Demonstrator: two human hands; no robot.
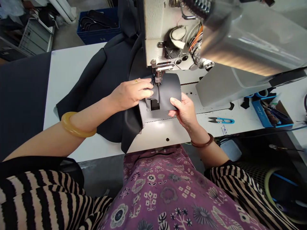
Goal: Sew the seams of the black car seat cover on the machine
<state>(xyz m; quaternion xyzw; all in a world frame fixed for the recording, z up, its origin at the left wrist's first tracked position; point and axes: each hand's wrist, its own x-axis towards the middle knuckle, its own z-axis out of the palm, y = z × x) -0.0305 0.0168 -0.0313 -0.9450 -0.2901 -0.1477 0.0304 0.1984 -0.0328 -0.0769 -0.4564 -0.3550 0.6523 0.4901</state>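
Note:
A sewing machine's presser foot [158, 78] rests on the seam line of a smooth dark grey panel [169, 88], which looks like leather or vinyl. My right hand [183, 110] pinches the panel's near right corner, thumb on top and fingers underneath. Just left of the foot, my left hand [131, 94] has its fingers bent together over the material's edge, its thumb hidden. Beneath and beyond my left forearm spreads a large black padded cover [105, 86], draped over the white table. Red thread runs down to the needle area.
The machine head [155, 28] stands above my hands. Blue thread snips [222, 120] lie at the right, near a blue box [271, 111] of small tools. A blue crate [98, 35] of dark pieces sits behind the white table [69, 67]. A grey machine housing [216, 86] rises right of the needle.

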